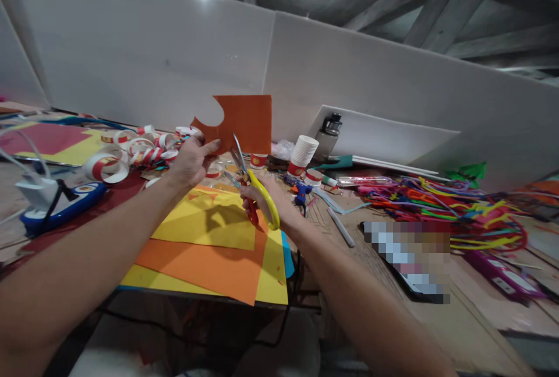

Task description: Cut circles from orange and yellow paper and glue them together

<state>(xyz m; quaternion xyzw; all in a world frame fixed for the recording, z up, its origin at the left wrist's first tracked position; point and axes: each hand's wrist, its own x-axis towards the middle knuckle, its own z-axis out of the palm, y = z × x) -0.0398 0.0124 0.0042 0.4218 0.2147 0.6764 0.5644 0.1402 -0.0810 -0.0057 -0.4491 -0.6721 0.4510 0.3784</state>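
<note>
While my left hand point(194, 161) is pinching the orange sheet point(251, 123) above the counter point(471, 313), my right hand point(262, 202) is gripping scissors point(254, 179) near its lower edge. Sheet's seeming light, bendable; edges are probably offering best hold.

A person's left forearm point(109, 243) and right forearm point(345, 284), bare along their visible length, broaden from slimmer wrists point(180, 176); left grip point(194, 158) and right grip point(258, 196) are likewise bare.
</note>
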